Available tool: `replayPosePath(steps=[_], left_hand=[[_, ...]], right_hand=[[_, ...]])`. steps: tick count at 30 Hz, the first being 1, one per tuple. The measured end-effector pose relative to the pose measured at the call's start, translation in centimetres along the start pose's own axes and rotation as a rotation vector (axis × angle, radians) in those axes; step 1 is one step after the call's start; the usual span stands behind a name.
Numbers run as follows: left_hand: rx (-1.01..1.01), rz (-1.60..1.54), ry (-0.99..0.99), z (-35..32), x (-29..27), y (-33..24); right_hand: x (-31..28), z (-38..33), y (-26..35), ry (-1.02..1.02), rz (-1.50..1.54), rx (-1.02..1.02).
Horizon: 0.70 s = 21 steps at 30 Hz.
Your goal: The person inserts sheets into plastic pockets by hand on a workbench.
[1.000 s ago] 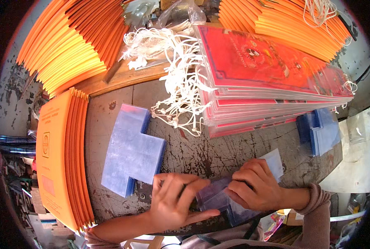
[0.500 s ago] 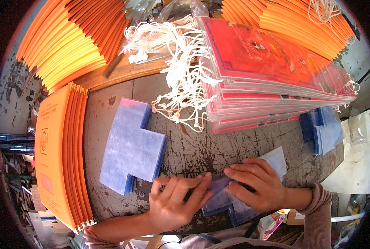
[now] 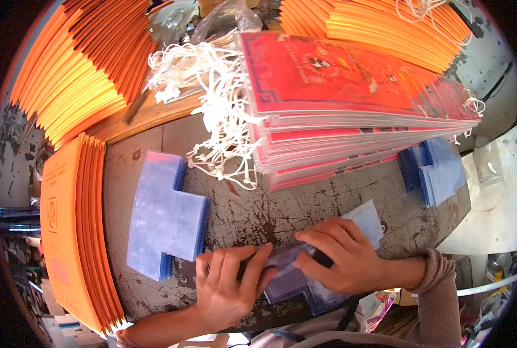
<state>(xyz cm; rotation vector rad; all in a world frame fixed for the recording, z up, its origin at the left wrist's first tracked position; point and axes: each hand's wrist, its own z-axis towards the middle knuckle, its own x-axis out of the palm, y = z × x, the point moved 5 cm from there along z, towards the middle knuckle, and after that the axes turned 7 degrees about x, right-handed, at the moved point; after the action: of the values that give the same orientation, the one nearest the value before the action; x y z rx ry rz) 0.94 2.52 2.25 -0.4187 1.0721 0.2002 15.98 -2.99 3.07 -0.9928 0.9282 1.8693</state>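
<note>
Near the front edge of a scratched grey counter (image 3: 305,211), two bare hands press down on a small, clear bluish plastic sleeve (image 3: 305,278) that lies flat at the centre-right. Left hand (image 3: 229,287) rests palm-down on the sleeve's left end, its fingers (image 3: 257,268) spread slightly apart and laid flat, not curled around anything. Right hand (image 3: 342,261) covers the sleeve's middle, fingers close together and pointing left, fingertips almost meeting those of the left hand. One pale corner of the sleeve shows beyond the right hand.

Just left of the hands lies a stack of T-shaped blue plastic sheets (image 3: 163,214). A second, smaller blue stack (image 3: 435,171) sits at the right edge. Farther back, a tall pile of red printed cards in clear wrappers (image 3: 351,110) fills the centre-right, with a tangle of white string loops (image 3: 218,116) hanging at its left end. Fanned piles of orange paper envelopes (image 3: 79,75) line the left and far sides.
</note>
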Motion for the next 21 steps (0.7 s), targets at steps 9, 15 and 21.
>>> replayPosePath(steps=[9, 15, 21], left_hand=[[0.168, 0.151, 0.013, -0.4, -0.5, -1.4], [0.079, -0.003, -0.027, 0.0, -0.2, 0.1], [0.155, -0.202, -0.092, -0.2, 0.0, 0.6]], right_hand=[[-0.2, -0.5, 0.2, 0.006, -0.021, -0.045], [0.5, -0.4, -0.4, 0.046, 0.091, 0.097], [0.2, -0.4, -0.6, 0.071, 0.079, 0.078]])
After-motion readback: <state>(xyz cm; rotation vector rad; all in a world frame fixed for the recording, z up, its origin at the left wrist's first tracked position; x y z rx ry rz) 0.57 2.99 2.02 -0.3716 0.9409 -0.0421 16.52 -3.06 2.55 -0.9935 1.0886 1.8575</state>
